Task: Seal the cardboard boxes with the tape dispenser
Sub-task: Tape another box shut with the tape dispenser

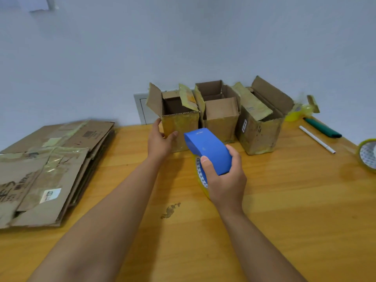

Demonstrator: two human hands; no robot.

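Left hand [160,142]: open, fingers and thumb spread around the near left corner of the leftmost cardboard box [180,123], touching its side.
Right hand [222,176]: closed around the blue tape dispenser [208,150], a smooth, rounded plastic shell held just above the counter [284,200], in front of the boxes.
Tape roll [201,178]: yellowish and glossy, seated under the dispenser, with a blue-patterned core.
Boxes: three upright, worn corrugated cartons in a row against the wall, flaps open, old tape clinging; middle box [220,119], right box [261,127].
Flattened cardboard [48,169]: stacked sheets at the left, creased and taped.
Counter: orange wood grain, smooth.
Far right: white pen [317,139], dark green cylindrical object [323,129], spare tape roll [368,154] at the edge.
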